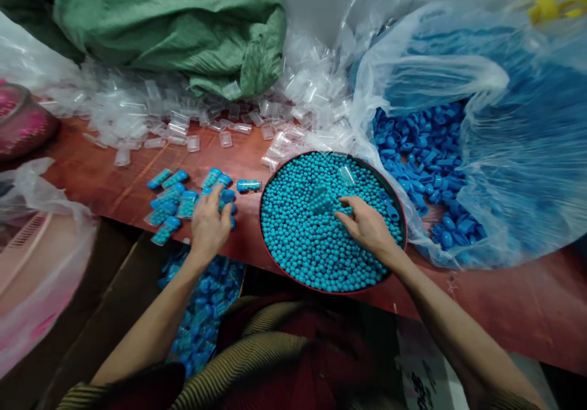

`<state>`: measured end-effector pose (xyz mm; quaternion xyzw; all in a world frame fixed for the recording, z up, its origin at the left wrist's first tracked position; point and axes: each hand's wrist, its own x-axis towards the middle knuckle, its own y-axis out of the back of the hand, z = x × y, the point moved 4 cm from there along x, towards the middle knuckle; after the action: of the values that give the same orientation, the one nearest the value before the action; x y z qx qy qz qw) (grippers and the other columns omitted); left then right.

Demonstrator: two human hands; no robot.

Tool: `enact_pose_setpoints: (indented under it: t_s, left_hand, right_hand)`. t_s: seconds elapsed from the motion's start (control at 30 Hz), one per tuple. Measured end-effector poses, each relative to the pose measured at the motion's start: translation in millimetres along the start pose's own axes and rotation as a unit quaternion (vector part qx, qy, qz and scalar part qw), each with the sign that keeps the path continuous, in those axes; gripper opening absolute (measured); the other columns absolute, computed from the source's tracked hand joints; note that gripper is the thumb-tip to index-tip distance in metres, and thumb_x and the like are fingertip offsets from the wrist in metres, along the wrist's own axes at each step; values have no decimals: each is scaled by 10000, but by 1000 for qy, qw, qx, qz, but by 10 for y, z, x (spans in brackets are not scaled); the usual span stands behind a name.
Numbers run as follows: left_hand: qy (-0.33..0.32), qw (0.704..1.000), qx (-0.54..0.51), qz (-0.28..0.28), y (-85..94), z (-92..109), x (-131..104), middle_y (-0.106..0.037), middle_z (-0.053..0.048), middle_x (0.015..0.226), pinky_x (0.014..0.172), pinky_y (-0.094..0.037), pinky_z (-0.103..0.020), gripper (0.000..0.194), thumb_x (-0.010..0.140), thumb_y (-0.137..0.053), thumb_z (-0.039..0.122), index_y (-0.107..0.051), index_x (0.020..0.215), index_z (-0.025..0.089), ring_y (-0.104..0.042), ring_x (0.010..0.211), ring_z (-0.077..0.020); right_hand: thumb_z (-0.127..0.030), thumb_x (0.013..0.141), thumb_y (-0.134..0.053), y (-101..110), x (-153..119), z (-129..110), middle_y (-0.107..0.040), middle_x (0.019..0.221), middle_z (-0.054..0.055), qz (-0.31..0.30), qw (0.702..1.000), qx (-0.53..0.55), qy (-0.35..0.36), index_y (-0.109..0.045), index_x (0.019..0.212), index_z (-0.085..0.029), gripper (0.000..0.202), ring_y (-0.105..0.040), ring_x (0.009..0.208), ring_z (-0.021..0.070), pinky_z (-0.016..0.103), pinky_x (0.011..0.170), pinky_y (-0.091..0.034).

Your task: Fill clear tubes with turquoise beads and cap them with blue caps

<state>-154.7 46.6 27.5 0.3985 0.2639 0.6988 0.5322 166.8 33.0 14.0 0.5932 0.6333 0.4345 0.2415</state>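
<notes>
A round tray (293, 245) full of small turquoise balls stands on the red table. Over its right half is my right hand (364, 223), thumb and forefinger apart, nothing seen between them. A clear case (347, 176) and a blue cap (392, 211) lie on the balls, with a darker patch near the middle. Left of the tray, several filled clear cases with blue caps (167, 197) lie in a group. My left hand (210, 223) rests at the right part of that group, fingers spread, partly covering some cases. One more filled case (249, 185) lies by the tray's left edge.
Many empty clear cases (178, 122) are heaped along the back, below a green sack (183, 24). On the right, a plastic bag (527, 153) holds blue caps (431, 147). Filled cases (206, 306) sit below the table's front edge. A pink basket (27, 257) is at left.
</notes>
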Motion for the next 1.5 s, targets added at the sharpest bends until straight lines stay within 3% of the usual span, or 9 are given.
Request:
enact_pose_setpoints:
  t_s: [0.13,0.27,0.4,0.57,0.7,0.93,1.13,1.33,1.5]
  left_hand:
    - [-59,996,62,27,-127,261,-29,-616,-151,1100,929,-426,-439,380,897,-387,271,-555,1203,120,-560,1050,-283]
    - [-168,971,0,-173,-711,956,-111,-630,-98,1073,837,-476,-347,324,897,-442,256,-569,1185,181,-603,956,-228]
    - [-185,949,2,-256,-1123,1278,-107,-624,-91,1080,770,-484,-316,356,865,-497,217,-534,1216,179,-618,908,-221]
    - [-181,946,-24,-266,-1269,1188,-89,-630,-58,969,776,-479,-317,228,859,-496,207,-600,1062,198,-611,880,-212]
    - [-182,943,-90,-265,-1222,1120,-34,-623,-46,920,843,-467,-326,200,840,-533,225,-604,1025,198,-592,906,-203]
    - [-97,928,-204,-296,-1134,1155,11,-602,-10,827,778,-456,-306,204,797,-544,239,-567,988,170,-570,784,-168]
    - [52,826,-397,-396,-1284,1151,-89,-523,34,747,495,-407,-191,317,790,-536,285,-530,1081,160,-463,546,-73]
    - [111,744,-485,-445,-1313,1118,-106,-560,23,713,410,-372,-158,390,736,-633,407,-513,1003,149,-535,522,-75]
    - [120,724,-480,-481,-1331,1135,-134,-636,-10,746,374,-308,-143,419,711,-668,362,-515,1031,138,-509,459,-50]
  right_hand:
    - [-268,882,-505,-66,102,93,-652,1046,107,-11,1000,-10,11,-598,1128,-177,278,-640,810,217,371,767,-519]
    - [-252,884,-501,-163,119,76,-648,1067,112,-28,999,-36,19,-585,1156,-180,294,-633,882,233,384,801,-511]
    - [-243,886,-499,-230,100,45,-661,1031,112,-30,999,-25,29,-598,1126,-170,271,-625,936,247,387,834,-501]
    - [-209,887,-498,-215,63,-47,-656,1007,92,-41,998,19,55,-615,1091,-179,236,-621,941,207,334,846,-496]
    - [-240,910,-473,91,-10,114,-656,1051,83,-47,996,-81,14,-611,1119,-205,253,-619,969,204,312,826,-485]
    - [-137,924,-283,432,-117,569,-629,972,164,-163,887,-406,-146,-627,1051,-156,367,-628,800,242,315,615,-435]
    - [-203,928,-315,385,-48,598,-653,1020,119,-204,895,-361,-165,-555,1209,-213,370,-625,816,224,288,592,-411]
    - [-46,817,-385,395,-137,758,-646,1077,71,-301,913,-266,-71,-573,1206,-240,473,-616,899,175,245,674,-412]
    - [0,761,-388,407,-190,913,-656,966,51,-318,913,-247,-60,-576,1232,-247,565,-609,823,152,228,644,-385]
